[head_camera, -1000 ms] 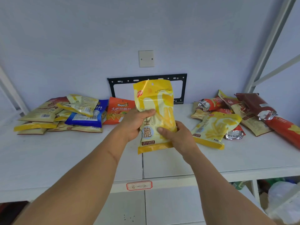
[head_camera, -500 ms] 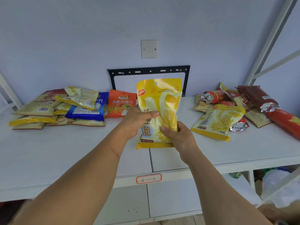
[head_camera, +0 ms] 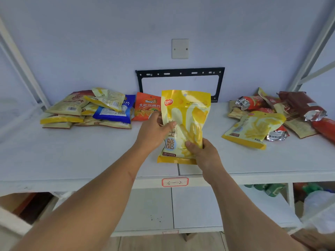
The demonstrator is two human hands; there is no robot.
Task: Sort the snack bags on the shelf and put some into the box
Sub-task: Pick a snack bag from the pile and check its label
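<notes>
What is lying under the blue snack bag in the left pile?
Under the blue snack bag lie pale yellow bags; only their edges show, so their number and fronts stay hidden.

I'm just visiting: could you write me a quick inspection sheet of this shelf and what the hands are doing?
Surface: white shelf, middle mostly bare.
Job's things: yellow snack bag held upright; left pile; right pile; orange bag leaning at the back.
Clutter: nothing seen.
Hands: left hand and right hand both grip the yellow bag.
Cables: nothing seen.
Surroundings: black wall bracket, blank wall plate, shelf label.
</notes>
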